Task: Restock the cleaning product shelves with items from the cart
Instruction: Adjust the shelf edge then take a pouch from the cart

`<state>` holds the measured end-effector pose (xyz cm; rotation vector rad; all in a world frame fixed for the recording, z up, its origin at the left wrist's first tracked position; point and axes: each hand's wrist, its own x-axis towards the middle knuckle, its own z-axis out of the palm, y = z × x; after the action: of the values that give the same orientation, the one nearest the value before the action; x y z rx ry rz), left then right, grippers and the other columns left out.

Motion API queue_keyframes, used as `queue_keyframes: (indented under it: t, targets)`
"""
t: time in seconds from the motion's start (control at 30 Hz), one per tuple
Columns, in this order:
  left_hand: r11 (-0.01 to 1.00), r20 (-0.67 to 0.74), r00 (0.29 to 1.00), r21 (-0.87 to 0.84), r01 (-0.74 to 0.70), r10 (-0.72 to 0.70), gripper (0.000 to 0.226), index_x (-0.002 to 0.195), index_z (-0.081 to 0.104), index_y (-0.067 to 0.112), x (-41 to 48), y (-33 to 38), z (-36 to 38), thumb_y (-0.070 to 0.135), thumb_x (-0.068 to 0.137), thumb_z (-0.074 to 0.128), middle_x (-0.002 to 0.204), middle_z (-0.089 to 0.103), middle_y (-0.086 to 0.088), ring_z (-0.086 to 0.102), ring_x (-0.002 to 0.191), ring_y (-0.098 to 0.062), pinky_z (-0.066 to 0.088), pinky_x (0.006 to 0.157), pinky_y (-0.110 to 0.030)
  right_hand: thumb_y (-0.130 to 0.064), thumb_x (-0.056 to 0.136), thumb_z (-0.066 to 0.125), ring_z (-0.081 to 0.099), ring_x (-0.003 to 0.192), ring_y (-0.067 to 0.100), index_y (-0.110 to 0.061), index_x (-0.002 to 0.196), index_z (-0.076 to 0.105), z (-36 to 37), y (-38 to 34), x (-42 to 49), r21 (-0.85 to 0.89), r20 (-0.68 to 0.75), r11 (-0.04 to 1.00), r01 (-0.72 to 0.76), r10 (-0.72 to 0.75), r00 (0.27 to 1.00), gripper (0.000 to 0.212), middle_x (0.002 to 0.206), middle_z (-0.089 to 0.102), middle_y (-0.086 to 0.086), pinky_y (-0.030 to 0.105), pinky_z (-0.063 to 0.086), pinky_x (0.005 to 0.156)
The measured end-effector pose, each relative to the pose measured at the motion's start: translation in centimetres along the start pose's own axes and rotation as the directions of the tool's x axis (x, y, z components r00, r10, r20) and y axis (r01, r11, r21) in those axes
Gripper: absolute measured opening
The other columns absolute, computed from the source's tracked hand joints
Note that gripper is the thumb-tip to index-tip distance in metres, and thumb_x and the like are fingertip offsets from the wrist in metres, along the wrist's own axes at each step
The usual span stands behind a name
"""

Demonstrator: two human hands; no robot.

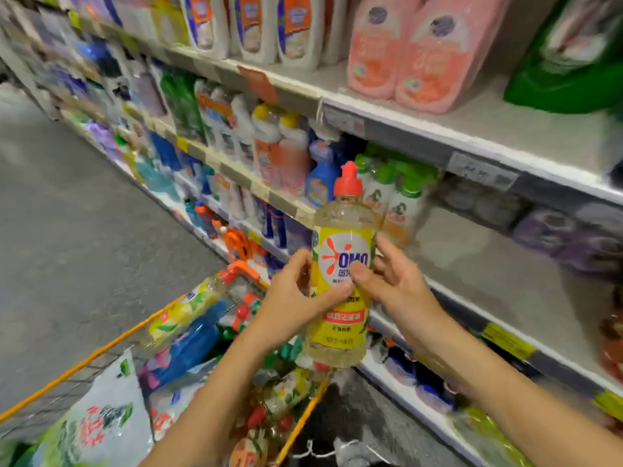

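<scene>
A clear bottle of yellow OMO detergent (pixel 344 264) with a red cap stands upright in the air in front of the shelves. My left hand (pixel 296 298) grips its left side, with the thumb across the label. My right hand (pixel 397 281) holds the right side, fingers behind the bottle. Below and to the left is the orange wire cart (pixel 111 345), filled with several bottles and bags of cleaning products. Behind the bottle, the middle shelf (pixel 488 264) has a bare stretch beside green-capped bottles (pixel 394 193).
Stocked shelves run along the right side: pink refill packs (pixel 421 52) and a green bag (pixel 569 62) on the upper shelf, purple packs (pixel 566 230) at the middle right. Grey aisle floor (pixel 67 214) lies to the left of the cart.
</scene>
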<state>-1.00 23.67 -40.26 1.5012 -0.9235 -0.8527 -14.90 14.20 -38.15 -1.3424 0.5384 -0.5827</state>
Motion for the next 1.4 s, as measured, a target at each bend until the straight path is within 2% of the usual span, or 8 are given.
queue_keyframes:
  t: [0.13, 0.33, 0.43, 0.67, 0.97, 1.1, 1.27, 1.4]
  targets:
    - [0.989, 0.197, 0.969, -0.037, -0.144, 0.148, 0.057, 0.104, 0.059, 0.025, 3.3, 3.7, 5.4, 0.051, 0.056, 0.075, 0.097, 0.073, 0.011, 0.068, 0.089, -0.006, 0.054, 0.075, -0.024, -0.016, 0.079, 0.065, 0.069, 0.096, 0.009, -0.023, 0.118, 0.055, -3.8, -4.4, -3.2, -0.001, -0.230, 0.992, 0.128, -0.125, 0.965, 0.041, 0.104, 0.074, -0.004, 0.021, 0.054, 0.075]
    - [0.947, 0.461, 0.829, -0.120, -0.297, 0.318, 0.050, 0.101, 0.058, 0.030, 4.7, 8.8, 15.3, 0.053, 0.059, 0.073, 0.096, 0.072, 0.018, 0.067, 0.089, -0.002, 0.053, 0.073, -0.020, -0.016, 0.083, 0.059, 0.068, 0.099, 0.011, -0.022, 0.123, 0.052, -9.3, -9.4, -10.3, -0.131, -0.508, 0.966, 0.224, -0.259, 0.821, 0.041, 0.110, 0.071, 0.003, 0.023, 0.054, 0.079]
    - [0.930, 0.513, 0.777, -0.162, -0.330, 0.365, 0.053, 0.101, 0.059, 0.027, 3.5, 10.7, 20.7, 0.054, 0.057, 0.073, 0.096, 0.073, 0.014, 0.068, 0.088, -0.005, 0.055, 0.075, -0.023, -0.021, 0.081, 0.062, 0.068, 0.103, 0.019, -0.024, 0.134, 0.046, -12.2, -11.0, -14.5, -0.157, -0.605, 0.957, 0.243, -0.288, 0.742, 0.056, 0.112, 0.071, 0.007, 0.027, 0.055, 0.079]
    - [0.897, 0.591, 0.678, -0.238, -0.372, 0.438, 0.053, 0.092, 0.058, 0.021, -1.5, 14.7, 33.9, 0.058, 0.057, 0.071, 0.088, 0.072, 0.014, 0.067, 0.076, -0.001, 0.051, 0.064, -0.017, -0.021, 0.078, 0.062, 0.070, 0.097, 0.016, -0.027, 0.120, 0.053, -20.4, -14.0, -24.4, -0.215, -0.734, 0.920, 0.328, -0.374, 0.568, 0.044, 0.106, 0.073, 0.004, 0.024, 0.056, 0.074]
    - [0.852, 0.553, 0.668, -0.167, -0.497, 0.498, 0.050, 0.104, 0.062, 0.025, -0.6, 22.1, 48.0, 0.058, 0.068, 0.075, 0.097, 0.072, 0.010, 0.067, 0.091, -0.005, 0.056, 0.077, -0.027, -0.013, 0.093, 0.055, 0.067, 0.102, 0.007, -0.019, 0.137, 0.041, -34.1, -20.8, -29.1, -0.487, -0.619, 0.822, 0.295, -0.563, 0.548, 0.046, 0.113, 0.068, -0.007, 0.021, 0.055, 0.076]
    - [0.814, 0.520, 0.698, 0.009, -0.580, 0.492, 0.038, 0.103, 0.059, 0.027, 1.8, 23.2, 50.3, 0.043, 0.074, 0.078, 0.097, 0.069, 0.012, 0.065, 0.088, 0.000, 0.054, 0.077, -0.020, -0.012, 0.092, 0.057, 0.062, 0.110, 0.003, -0.020, 0.137, 0.038, -38.1, -21.4, -27.6, -0.542, -0.572, 0.799, 0.262, -0.579, 0.582, 0.050, 0.121, 0.061, -0.009, 0.022, 0.052, 0.085]
    - [0.813, 0.544, 0.722, 0.116, -0.570, 0.428, 0.043, 0.106, 0.056, 0.032, 3.7, 22.2, 51.1, 0.044, 0.072, 0.079, 0.098, 0.069, 0.013, 0.063, 0.088, 0.005, 0.051, 0.074, -0.013, -0.021, 0.082, 0.060, 0.062, 0.109, 0.003, -0.013, 0.141, 0.036, -40.2, -20.0, -26.2, -0.520, -0.583, 0.814, 0.259, -0.559, 0.590, 0.064, 0.121, 0.061, -0.005, 0.019, 0.051, 0.084]
    - [0.823, 0.560, 0.722, 0.118, -0.555, 0.406, 0.042, 0.106, 0.055, 0.033, 4.1, 21.6, 51.6, 0.040, 0.072, 0.079, 0.097, 0.066, 0.017, 0.060, 0.088, 0.008, 0.049, 0.074, -0.007, -0.022, 0.086, 0.066, 0.058, 0.117, 0.006, -0.029, 0.134, 0.035, -41.7, -19.5, -25.9, -0.568, -0.546, 0.791, 0.227, -0.568, 0.615, 0.057, 0.128, 0.057, -0.007, 0.023, 0.050, 0.094]
